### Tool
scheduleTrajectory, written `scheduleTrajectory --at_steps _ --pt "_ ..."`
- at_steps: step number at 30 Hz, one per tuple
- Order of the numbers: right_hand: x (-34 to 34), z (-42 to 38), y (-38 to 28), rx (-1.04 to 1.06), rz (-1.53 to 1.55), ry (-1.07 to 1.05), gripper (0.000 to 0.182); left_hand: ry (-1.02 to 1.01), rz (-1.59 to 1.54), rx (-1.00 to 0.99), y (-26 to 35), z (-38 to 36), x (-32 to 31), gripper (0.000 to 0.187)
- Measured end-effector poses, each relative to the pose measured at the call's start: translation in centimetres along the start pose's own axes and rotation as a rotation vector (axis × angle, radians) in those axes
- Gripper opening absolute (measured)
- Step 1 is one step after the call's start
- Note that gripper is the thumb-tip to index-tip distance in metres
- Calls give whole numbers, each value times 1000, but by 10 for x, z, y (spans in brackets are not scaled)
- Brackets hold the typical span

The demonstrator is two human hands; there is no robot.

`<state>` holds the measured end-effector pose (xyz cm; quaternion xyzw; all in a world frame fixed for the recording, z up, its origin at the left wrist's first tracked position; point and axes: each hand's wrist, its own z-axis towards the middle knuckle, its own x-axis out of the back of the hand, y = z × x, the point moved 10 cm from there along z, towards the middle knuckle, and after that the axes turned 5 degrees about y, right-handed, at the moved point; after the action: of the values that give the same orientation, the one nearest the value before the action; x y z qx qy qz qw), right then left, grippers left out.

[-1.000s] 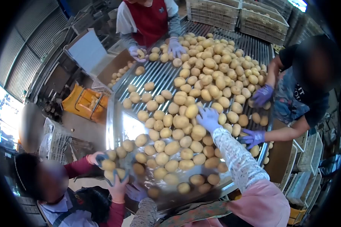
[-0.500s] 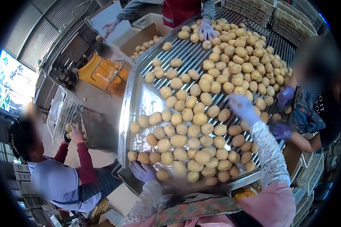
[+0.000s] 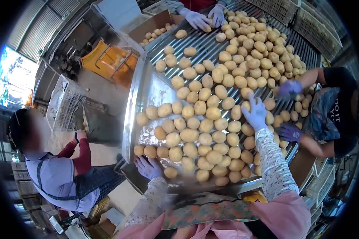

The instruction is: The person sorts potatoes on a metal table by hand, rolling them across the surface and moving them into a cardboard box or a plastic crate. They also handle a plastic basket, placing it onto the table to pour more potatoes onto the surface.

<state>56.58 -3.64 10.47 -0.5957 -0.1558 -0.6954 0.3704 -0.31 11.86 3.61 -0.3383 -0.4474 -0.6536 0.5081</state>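
Observation:
Tan, rounded potatoes point(image 3: 189, 135) cover much of a sloping metal sorting table point(image 3: 128, 139) with rollers. My gloved left hand point(image 3: 148, 167) lies at the table's near left edge, fingers spread, beside the lowest row of potatoes. It holds nothing. Over the right part of the spread reaches my gloved right hand point(image 3: 256, 113), its fingers apart and their tips at a potato point(image 3: 246, 106). No grip around that potato shows. Uphill of this hand lies a dense heap of potatoes point(image 3: 263, 51).
Across the table a co-worker's gloved hands point(image 3: 205, 18) handle potatoes. At right are another person's purple gloves point(image 3: 291, 132). A person in a lilac top point(image 3: 56, 181) works at left. Also around are a cardboard box point(image 3: 145, 28), an orange bin point(image 3: 111, 63) and plastic crates point(image 3: 64, 103).
My right hand has moved slightly down onto the potatoes, while my left hand stays near the edge. The far co-worker's hands came together at a potato. The person at right shifted an arm.

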Motion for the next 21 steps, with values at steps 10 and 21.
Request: scheduleTrajectory --at_steps 10,21 --pt "28 -135 -127 248 81 -27 66 58 32 -23 -3 -2 -7 53" --pt "78 -239 -19 117 562 -327 51 -471 -70 -1730 98 -25 -8 26"
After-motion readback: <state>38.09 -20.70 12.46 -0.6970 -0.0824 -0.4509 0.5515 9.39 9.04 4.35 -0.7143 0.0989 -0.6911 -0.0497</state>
